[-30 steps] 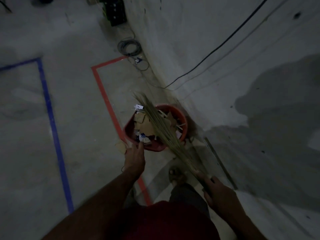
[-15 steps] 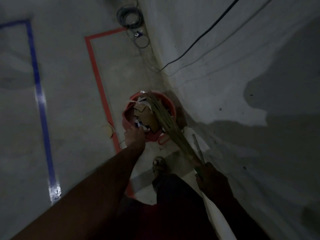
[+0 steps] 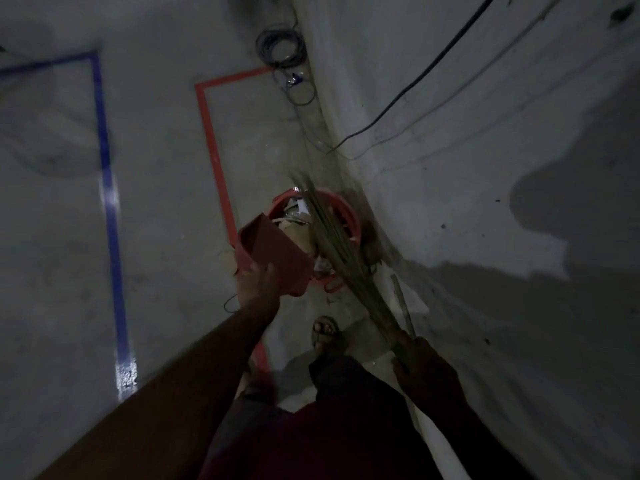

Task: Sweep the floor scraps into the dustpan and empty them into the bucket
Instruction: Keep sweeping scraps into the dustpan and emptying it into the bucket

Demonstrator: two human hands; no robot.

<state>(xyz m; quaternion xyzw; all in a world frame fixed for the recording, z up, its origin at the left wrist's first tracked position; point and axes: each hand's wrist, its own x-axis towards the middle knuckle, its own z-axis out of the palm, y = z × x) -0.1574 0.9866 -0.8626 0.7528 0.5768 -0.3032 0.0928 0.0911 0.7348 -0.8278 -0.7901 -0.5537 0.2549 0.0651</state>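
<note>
A red bucket (image 3: 349, 216) stands on the floor against the wall, filled with cardboard and paper scraps (image 3: 294, 216). My left hand (image 3: 258, 289) grips a red dustpan (image 3: 272, 252) tilted over the bucket's near left rim. My right hand (image 3: 420, 362) holds the bound end of a straw broom (image 3: 341, 258), whose bristles reach up across the bucket's opening. The dustpan hides part of the bucket.
Red tape (image 3: 214, 150) and blue tape (image 3: 109, 188) mark lines on the concrete floor. A coiled cable (image 3: 278, 46) lies by the wall base, and a black cable (image 3: 408, 88) runs up the wall. My sandalled foot (image 3: 325, 332) stands just before the bucket.
My left hand has lifted the red dustpan into sight over the bucket's rim; earlier it was at the rim with the pan unseen. The broom stays across the bucket.
</note>
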